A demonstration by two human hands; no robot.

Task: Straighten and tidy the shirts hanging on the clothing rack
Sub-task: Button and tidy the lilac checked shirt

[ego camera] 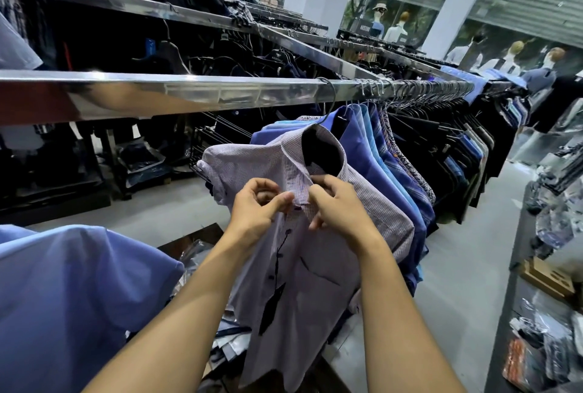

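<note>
- Your left hand (257,205) pinches the lilac shirt (318,269) at the placket, just below the collar.
- Your right hand (342,203) pinches the facing edge; the hands nearly touch.
- The shirt hangs mid-rail (205,93), left of the blue shirts (372,156). Expect light, limp cloth: grip at the collar.

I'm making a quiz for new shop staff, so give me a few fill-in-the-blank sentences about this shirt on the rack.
1. The left hand and right hand pinch the pale shirt just under its ____.
2. The pale shirt hangs from a shiny ____ rail.
3. The shirts right behind it are ____.
Missing words: collar; metal; blue.
</note>
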